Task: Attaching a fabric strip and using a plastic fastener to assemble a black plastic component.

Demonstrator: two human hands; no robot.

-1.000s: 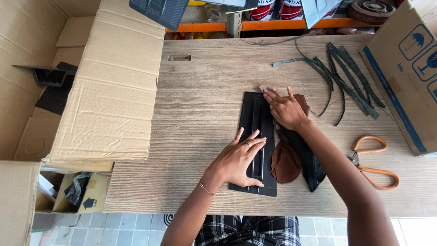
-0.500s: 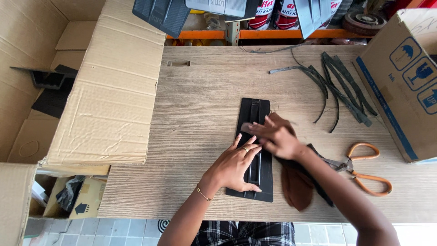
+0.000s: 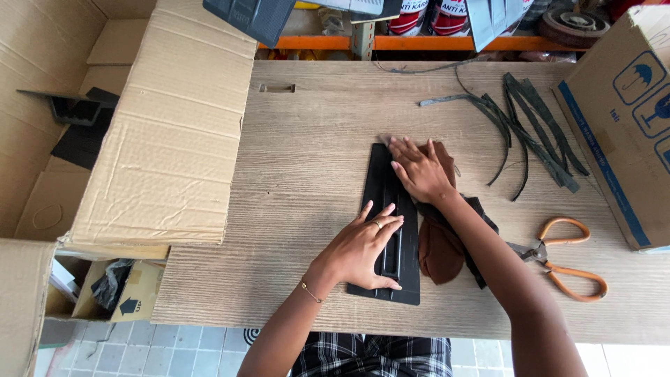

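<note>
Right hand [image 3: 417,171] now farther up panel [image 3: 391,230] on wooden table [image 3: 307,160]

Wooden table [image 3: 300,139] with orange-handled scissors [image 3: 569,257] at right — black strips [image 3: 530,132] lie near the far edge. Large cardboard boxes flank it — one at left [image 3: 167,139], one at right [image 3: 628,119].

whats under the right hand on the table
The right hand presses on a brown cloth at the far end of the black plastic panel. The hand covers where they meet, so any overlap cannot be seen.
</note>
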